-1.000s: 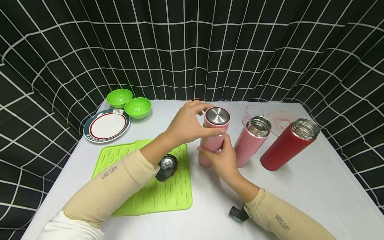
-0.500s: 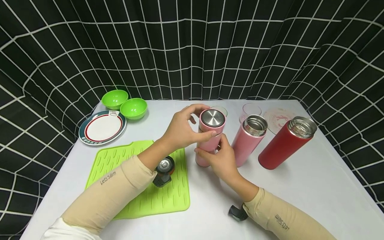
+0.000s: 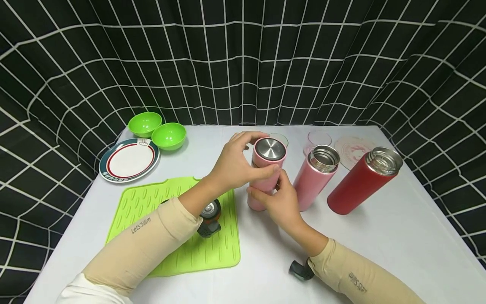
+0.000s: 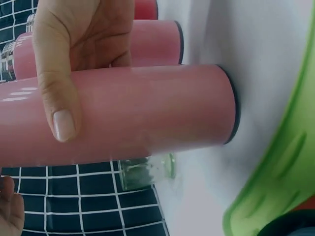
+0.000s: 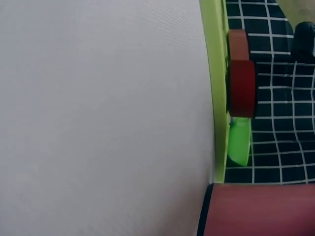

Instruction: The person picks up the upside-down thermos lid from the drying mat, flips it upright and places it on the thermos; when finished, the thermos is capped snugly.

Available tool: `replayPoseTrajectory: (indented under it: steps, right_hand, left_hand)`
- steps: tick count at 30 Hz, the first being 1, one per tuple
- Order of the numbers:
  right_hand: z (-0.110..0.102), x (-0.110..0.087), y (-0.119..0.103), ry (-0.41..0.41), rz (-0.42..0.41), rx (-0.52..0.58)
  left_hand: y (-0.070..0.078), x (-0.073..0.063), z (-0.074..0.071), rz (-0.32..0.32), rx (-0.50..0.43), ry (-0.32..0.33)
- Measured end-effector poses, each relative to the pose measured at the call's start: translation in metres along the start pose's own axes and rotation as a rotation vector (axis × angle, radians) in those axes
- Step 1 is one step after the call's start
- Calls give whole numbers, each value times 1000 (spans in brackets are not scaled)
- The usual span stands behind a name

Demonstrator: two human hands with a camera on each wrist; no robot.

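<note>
A pink thermos bottle stands upright on the white table, with a steel-topped pink lid on it. My left hand grips the lid from the left, thumb across its front. Lower down, my right hand holds the bottle's body. In the left wrist view, the right hand is wrapped around the bottle, while only fingertips of the left hand show at the edge. The right wrist view catches the bottle's lower end but neither hand.
To the right stand an uncapped pink bottle and an uncapped red bottle. A green mat carries removed lids, partly under my left forearm. A plate and green bowls sit at back left; glasses stand behind the bottles.
The head view has shifted slightly, so the bottle appears a little further left and a glass shows behind it. My left hand has turned slightly at the lid; both hands keep their hold.
</note>
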State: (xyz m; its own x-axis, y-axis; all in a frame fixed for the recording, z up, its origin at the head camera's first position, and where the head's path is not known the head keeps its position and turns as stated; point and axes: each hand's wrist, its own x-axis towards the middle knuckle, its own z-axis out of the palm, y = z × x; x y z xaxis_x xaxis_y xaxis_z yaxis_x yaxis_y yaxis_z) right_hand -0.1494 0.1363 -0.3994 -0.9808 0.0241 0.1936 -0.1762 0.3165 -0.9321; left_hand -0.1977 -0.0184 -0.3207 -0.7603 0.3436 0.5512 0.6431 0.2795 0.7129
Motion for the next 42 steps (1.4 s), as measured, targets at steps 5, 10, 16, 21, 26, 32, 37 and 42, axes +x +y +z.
replayPoseTrajectory:
  steps: [5,10,16,21,26,32,37,42]
  right_hand:
    - [3,3,-4,-20,11,9]
    - [2,0,-16,-34,28,19]
    - [-2,-10,-44,-43,38,20]
    - [-1,-11,-48,-39,46,20]
    - [-1,-12,-47,-35,58,11]
    - [-3,-12,-46,-31,43,13]
    - [-5,-12,-46,-35,29,6]
    - [-5,-12,-46,-35,22,5]
  left_hand:
    - [0,-2,-5,33,-14,17]
    - [1,-2,-3,-7,-24,-18]
    - [1,-2,-1,-7,-44,-20]
    - [2,-2,0,-5,-61,-39]
    - [3,-1,-2,-20,-59,-47]
    - [3,2,-3,-47,-193,-115]
    - [0,4,-6,-51,-201,-155]
    - [-2,5,-8,-50,-182,-167]
